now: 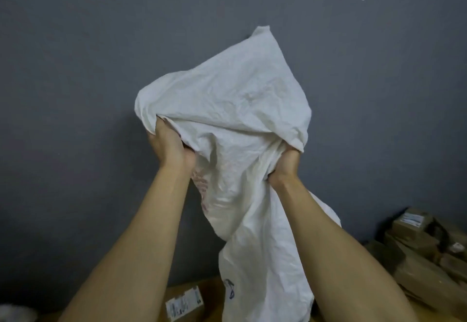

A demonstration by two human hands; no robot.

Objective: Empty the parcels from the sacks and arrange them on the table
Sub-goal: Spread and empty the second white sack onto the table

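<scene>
A crumpled white sack point(227, 109) hangs raised in front of the grey wall, its far corner pointing up and its lower part drooping toward the table. My left hand point(169, 144) grips a bunch of the sack's fabric on its left side. My right hand point(283, 170) grips the fabric on the right, its fingers buried in the folds. Below the sack, a brown cardboard parcel point(184, 301) with a white label lies on the table. Whether anything is inside the sack is hidden.
A heap of brown parcels point(414, 253) is stacked at the right, against the grey wall point(75, 69). The wooden tabletop point(214, 286) shows at the bottom. A pale object point(15, 314) sits at the bottom left corner.
</scene>
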